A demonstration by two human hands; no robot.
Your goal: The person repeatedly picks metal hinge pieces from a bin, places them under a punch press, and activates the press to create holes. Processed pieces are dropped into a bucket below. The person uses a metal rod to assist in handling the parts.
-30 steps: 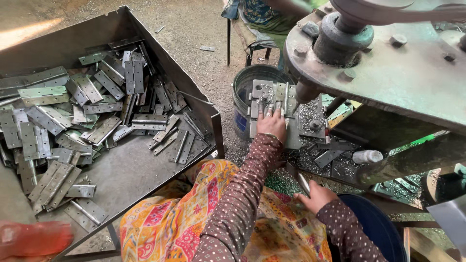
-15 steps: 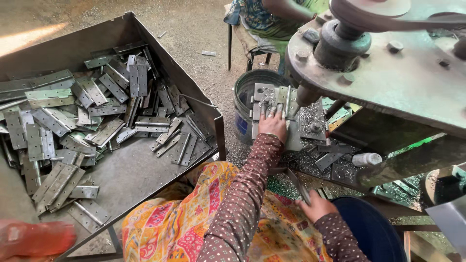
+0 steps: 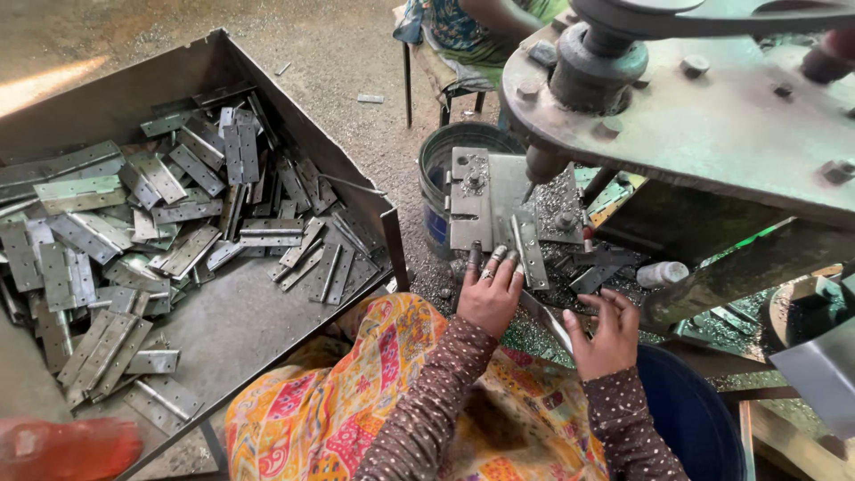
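hinge point(image 3: 531, 252) lies on the press plate point(image 3: 485, 200), long axis pointing away; left hand point(image 3: 490, 294) pins its near end, fingers flat. right hand point(image 3: 607, 331), farther off, pinches a metal strip point(image 3: 545, 316).

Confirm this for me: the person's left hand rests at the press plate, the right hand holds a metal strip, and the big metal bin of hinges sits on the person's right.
One detail is wrong. In the head view the metal bin of hinges sits on the person's left, not right. The rest stands: the left hand rests at the press plate, and the right hand holds a metal strip.
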